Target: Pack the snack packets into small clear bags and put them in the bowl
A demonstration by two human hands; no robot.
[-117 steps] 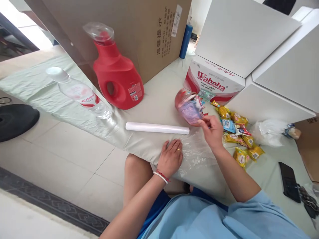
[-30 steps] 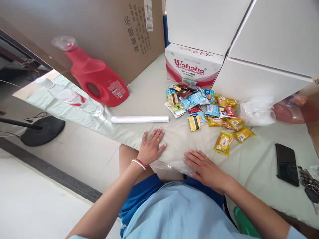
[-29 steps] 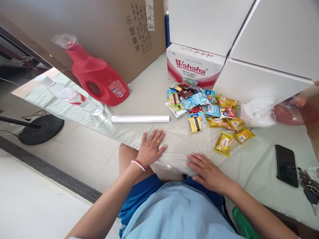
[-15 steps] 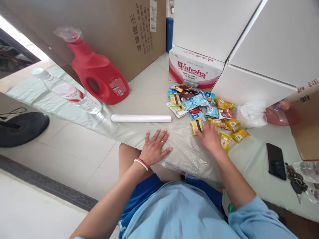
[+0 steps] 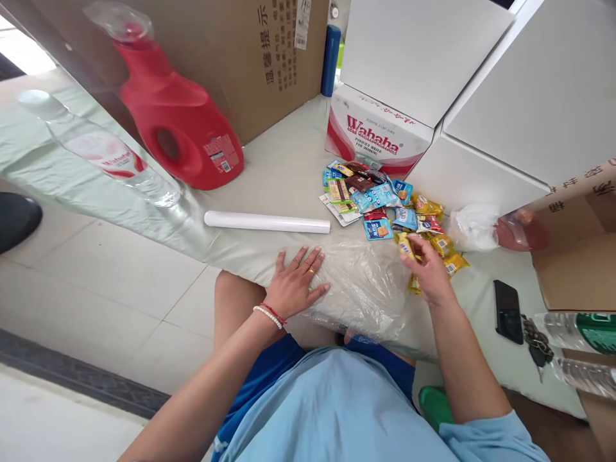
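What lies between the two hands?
Wrinkled clear plastic lies between the left hand and the right hand, as the head view shows.

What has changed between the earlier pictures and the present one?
The right hand has let go of the reddish container, which now lies to the right beside the white bag. It has taken a yellow packet from the front of the snack pile and moved it rightward. The left hand stays at the edge of the clear plastic; the white roll keeps its place.
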